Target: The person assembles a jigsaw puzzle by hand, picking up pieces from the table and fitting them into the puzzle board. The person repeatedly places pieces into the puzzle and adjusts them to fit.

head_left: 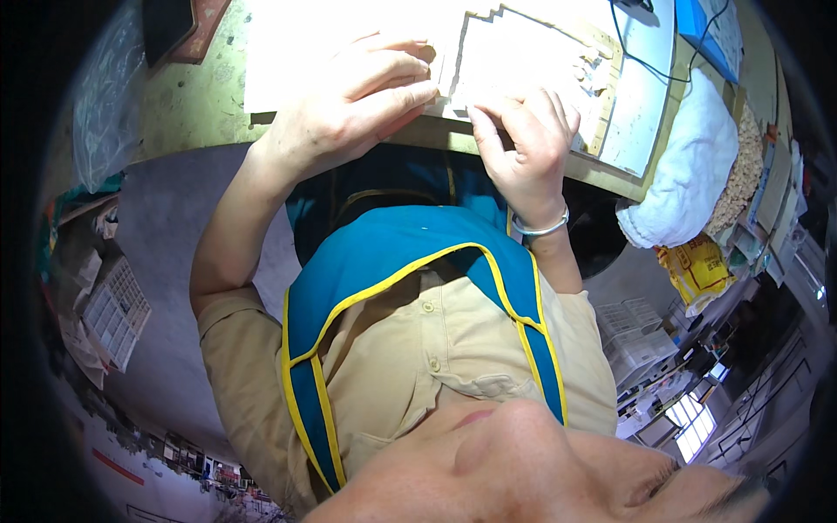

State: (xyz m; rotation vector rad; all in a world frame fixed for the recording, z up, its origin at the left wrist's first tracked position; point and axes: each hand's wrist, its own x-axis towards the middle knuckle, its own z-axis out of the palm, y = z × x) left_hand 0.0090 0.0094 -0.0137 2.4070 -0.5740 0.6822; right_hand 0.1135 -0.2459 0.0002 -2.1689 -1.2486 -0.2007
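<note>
Both my hands are at the near edge of a brightly lit worktable. My left hand (357, 100) has its fingers bent inward over a white sheet (288, 52), the tips beside the left side of a shallow light-coloured tray (606, 109). Glare hides what they hold, if anything. With a bracelet at the wrist, my right hand (530, 135) brings thumb and forefinger together at the tray's near edge. Anything small between them is lost in the glare. Several small pale pieces (593, 70) lie at the tray's right side.
Right of the tray are a black cable (641, 61), a blue box (711, 35) and a white cloth (689, 166) hanging over the table's edge. A yellow packet (697, 266) sits below it. Clear plastic (109, 105) and a dark flat object (167, 30) are at the far left.
</note>
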